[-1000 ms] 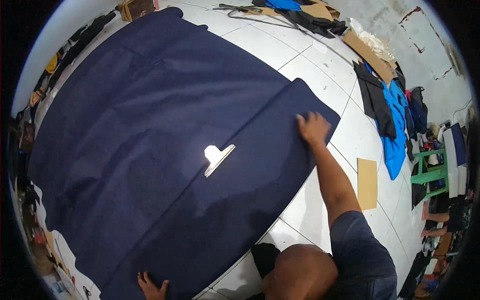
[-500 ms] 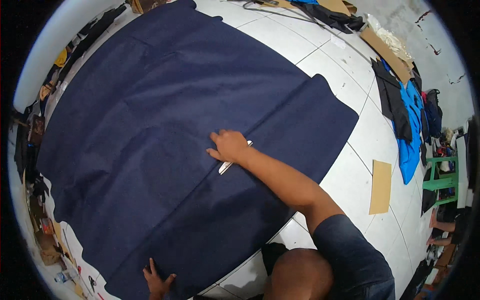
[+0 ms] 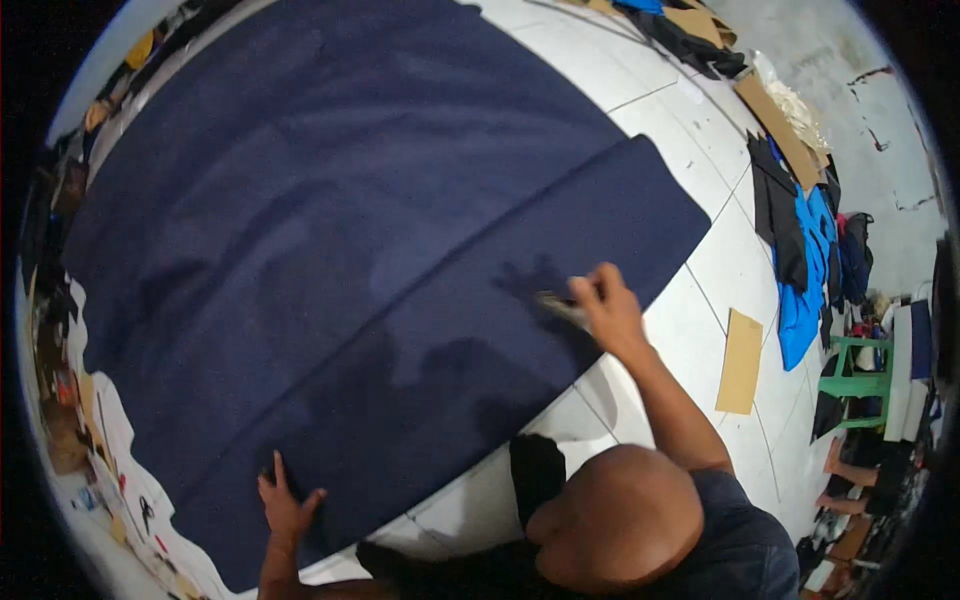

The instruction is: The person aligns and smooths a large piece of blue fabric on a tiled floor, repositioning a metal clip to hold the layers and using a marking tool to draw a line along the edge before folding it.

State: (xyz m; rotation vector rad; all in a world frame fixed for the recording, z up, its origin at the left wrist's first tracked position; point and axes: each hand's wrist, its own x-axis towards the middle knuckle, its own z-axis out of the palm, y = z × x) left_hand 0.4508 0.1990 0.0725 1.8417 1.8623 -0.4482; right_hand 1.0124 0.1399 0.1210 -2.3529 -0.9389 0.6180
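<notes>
A large dark navy cloth (image 3: 300, 200) lies spread over the floor, with a fold line or overlapping edge running diagonally across it. My left hand (image 3: 288, 508) rests on the near left part of the cloth, fingers spread and holding nothing. Over the right part of the cloth, my right hand (image 3: 612, 305) is raised, casting a shadow on it. Its fingers are closed on a slim flat bar (image 3: 562, 308), pale and metal-looking but blurred, so its exact kind is unclear.
White floor tiles (image 3: 690, 310) border the cloth. A brown cardboard piece (image 3: 740, 362) lies to the right. Beyond are blue fabric (image 3: 800, 325), black fabric (image 3: 778, 215) and a green stool (image 3: 860, 385). Someone's bare feet (image 3: 840, 480) show at the far right.
My right hand has lifted from the fold line and moved right, toward me, carrying the flat bar. My left hand stays spread on the cloth. The whole view has shifted slightly.
</notes>
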